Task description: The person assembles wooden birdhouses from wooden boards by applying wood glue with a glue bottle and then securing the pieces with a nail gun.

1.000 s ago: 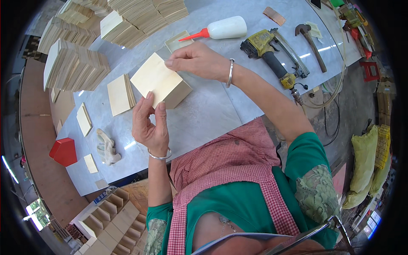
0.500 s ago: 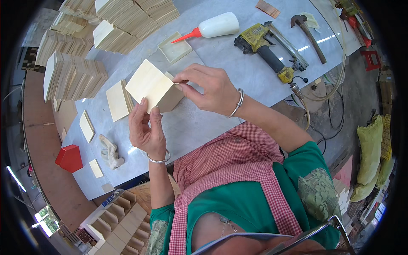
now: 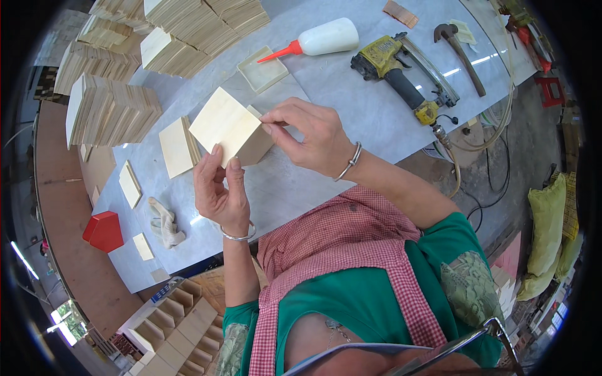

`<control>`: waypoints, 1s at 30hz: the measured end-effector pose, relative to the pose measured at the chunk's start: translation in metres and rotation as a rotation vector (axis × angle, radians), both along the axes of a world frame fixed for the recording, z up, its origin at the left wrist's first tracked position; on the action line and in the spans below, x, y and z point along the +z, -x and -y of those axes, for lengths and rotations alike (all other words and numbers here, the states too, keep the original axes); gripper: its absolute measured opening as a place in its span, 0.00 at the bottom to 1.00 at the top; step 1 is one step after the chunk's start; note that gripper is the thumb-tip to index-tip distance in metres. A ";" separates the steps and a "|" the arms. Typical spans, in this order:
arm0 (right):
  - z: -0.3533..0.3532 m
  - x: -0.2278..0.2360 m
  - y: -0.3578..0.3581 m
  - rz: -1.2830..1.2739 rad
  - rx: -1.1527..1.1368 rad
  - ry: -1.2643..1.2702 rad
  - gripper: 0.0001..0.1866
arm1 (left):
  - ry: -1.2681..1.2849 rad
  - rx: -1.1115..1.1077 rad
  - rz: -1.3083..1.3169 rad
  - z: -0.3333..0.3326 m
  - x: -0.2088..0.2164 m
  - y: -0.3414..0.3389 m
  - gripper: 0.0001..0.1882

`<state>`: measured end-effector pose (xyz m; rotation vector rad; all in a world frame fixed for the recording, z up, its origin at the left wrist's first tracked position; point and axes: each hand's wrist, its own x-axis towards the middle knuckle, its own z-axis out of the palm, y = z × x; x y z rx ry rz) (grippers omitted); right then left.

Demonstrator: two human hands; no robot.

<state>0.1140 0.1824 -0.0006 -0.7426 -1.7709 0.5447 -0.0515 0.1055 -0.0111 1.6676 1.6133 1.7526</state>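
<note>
Between my hands is a pale wooden box (image 3: 224,127), tilted, with a flat square face upward and one side visible below it. My left hand (image 3: 222,193) is closed on its near lower corner, thumb and fingers on the edge. My right hand (image 3: 311,135) pinches at the box's right corner; whether a small piece sits between those fingertips I cannot make out. Just left of the box lie a few flat wooden panels (image 3: 177,147). Beyond it rests a shallow wooden tray (image 3: 263,80), with the red nozzle of a white glue bottle (image 3: 327,37) over it.
Tall stacks of wooden panels (image 3: 111,113) fill the far left. A nail gun (image 3: 401,78) with an air hose and a hammer (image 3: 461,57) lie at right. On the left are a red hexagonal block (image 3: 103,231), a glove (image 3: 165,224) and thin wooden strips (image 3: 130,185).
The whole view has shifted slightly, so the table's things sit a little further right. Both hands keep nearly the same hold on the box.
</note>
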 end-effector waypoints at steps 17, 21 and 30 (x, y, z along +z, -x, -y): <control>0.001 -0.002 0.000 -0.072 0.037 0.125 0.07 | 0.045 0.049 -0.008 0.002 0.001 -0.002 0.15; 0.004 -0.001 -0.002 -0.091 0.052 0.172 0.07 | 0.043 0.055 -0.017 0.002 0.000 -0.002 0.15; 0.005 -0.002 -0.004 -0.052 0.053 0.108 0.11 | 0.048 0.071 -0.031 0.003 0.003 -0.004 0.14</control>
